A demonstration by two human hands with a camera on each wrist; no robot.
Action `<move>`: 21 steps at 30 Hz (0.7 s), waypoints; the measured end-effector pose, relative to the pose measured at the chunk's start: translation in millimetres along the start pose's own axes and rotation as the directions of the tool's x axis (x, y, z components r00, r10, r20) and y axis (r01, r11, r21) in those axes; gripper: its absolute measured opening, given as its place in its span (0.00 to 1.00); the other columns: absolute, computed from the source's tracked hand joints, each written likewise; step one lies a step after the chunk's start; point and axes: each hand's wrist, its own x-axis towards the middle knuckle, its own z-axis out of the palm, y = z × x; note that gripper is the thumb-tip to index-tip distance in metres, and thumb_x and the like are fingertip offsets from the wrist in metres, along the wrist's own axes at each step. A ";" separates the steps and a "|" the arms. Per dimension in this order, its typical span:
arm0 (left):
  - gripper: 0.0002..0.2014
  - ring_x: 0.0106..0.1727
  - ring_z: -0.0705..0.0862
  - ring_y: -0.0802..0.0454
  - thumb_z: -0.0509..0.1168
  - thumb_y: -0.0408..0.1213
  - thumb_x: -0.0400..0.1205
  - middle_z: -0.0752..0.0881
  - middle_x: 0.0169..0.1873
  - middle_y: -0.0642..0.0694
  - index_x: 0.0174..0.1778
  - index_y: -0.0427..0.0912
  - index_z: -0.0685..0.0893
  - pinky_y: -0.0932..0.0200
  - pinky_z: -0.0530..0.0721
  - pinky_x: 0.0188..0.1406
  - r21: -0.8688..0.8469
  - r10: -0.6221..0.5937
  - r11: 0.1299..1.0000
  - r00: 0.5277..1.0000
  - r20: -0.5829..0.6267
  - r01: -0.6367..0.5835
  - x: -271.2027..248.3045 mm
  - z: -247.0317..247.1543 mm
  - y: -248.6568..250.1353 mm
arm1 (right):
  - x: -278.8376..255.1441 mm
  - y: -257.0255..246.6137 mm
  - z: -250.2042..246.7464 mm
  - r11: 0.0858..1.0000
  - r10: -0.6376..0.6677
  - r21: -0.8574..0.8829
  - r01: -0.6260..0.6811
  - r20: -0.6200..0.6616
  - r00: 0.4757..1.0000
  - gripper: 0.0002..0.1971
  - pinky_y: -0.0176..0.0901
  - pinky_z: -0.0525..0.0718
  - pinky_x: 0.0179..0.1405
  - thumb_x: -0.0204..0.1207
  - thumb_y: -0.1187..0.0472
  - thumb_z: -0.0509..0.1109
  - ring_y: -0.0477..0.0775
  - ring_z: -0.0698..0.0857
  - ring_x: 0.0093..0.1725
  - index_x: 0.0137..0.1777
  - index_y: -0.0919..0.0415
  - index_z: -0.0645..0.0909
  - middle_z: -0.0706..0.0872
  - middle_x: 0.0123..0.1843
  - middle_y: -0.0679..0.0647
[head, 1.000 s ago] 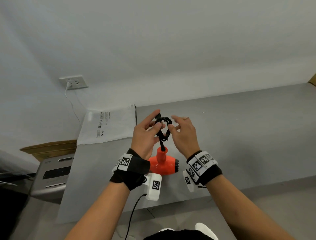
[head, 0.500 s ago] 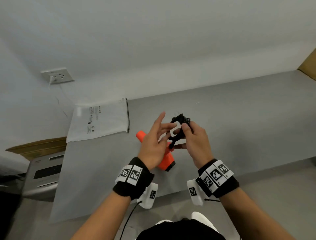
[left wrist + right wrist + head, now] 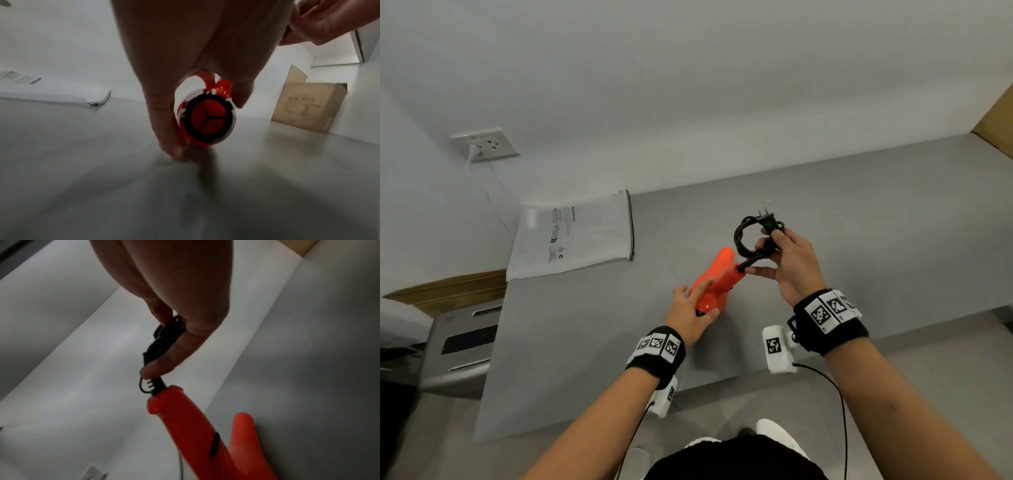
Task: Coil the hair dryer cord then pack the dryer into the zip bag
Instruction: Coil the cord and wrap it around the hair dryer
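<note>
The orange hair dryer [image 3: 717,277] lies tilted above the grey table [image 3: 859,240], nozzle pointing away from me. My left hand [image 3: 697,294] grips its round body; the left wrist view shows fingers on both sides of the dryer's black rear grille [image 3: 207,121]. The black cord [image 3: 746,236] is wound into a small coil just above the handle end, plug prongs pointing up. My right hand [image 3: 774,246] pinches the coil, as the right wrist view shows with the cord [image 3: 164,335] above the dryer handle [image 3: 180,415]. The white zip bag [image 3: 575,236] lies flat at the table's far left.
A wall socket [image 3: 484,145] with a white cable plugged in sits above the bag. A grey appliance [image 3: 458,342] stands left of the table. A cardboard box [image 3: 308,107] stands on the table's far right end. The table's front edge runs just before my wrists.
My left hand has let go of the cord and dropped onto the dryer's body. The right hand now holds the coil alone, further right, and the plug sticks up.
</note>
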 end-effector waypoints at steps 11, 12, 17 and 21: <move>0.38 0.44 0.85 0.31 0.73 0.51 0.73 0.64 0.62 0.39 0.78 0.68 0.64 0.42 0.88 0.57 0.384 -0.059 0.912 0.970 -0.235 0.148 -16.5 -12.4 -35.4 | 29.9 87.1 -55.6 0.982 0.163 -0.067 -0.175 -0.153 0.975 0.12 0.52 0.91 0.29 0.90 0.64 0.54 0.60 0.85 0.42 0.57 0.66 0.79 0.81 0.39 0.61; 0.38 0.44 0.85 0.31 0.74 0.52 0.73 0.63 0.63 0.39 0.78 0.67 0.64 0.42 0.88 0.58 0.397 -0.060 0.905 0.969 -0.241 0.155 -19.9 -12.8 -39.3 | 34.3 100.0 -58.3 0.977 0.187 -0.066 -0.201 -0.177 0.966 0.12 0.53 0.91 0.29 0.90 0.65 0.54 0.61 0.84 0.41 0.53 0.65 0.80 0.81 0.39 0.61; 0.38 0.48 0.85 0.29 0.74 0.53 0.76 0.62 0.63 0.40 0.80 0.67 0.64 0.42 0.87 0.61 0.372 -0.068 0.915 0.969 -0.238 0.155 -33.4 -13.7 -44.0 | 51.5 138.4 -62.6 0.937 0.239 -0.198 -0.289 -0.242 0.940 0.15 0.54 0.88 0.32 0.89 0.69 0.55 0.62 0.84 0.38 0.44 0.62 0.80 0.81 0.37 0.62; 0.38 0.49 0.86 0.28 0.73 0.52 0.77 0.63 0.65 0.38 0.81 0.66 0.63 0.42 0.86 0.62 0.351 -0.074 0.925 0.974 -0.215 0.148 -39.3 -10.9 -44.5 | 62.9 148.9 -62.7 0.848 0.110 -0.484 -0.215 -0.236 0.966 0.11 0.70 0.88 0.53 0.84 0.67 0.65 0.71 0.89 0.47 0.41 0.63 0.85 0.87 0.41 0.65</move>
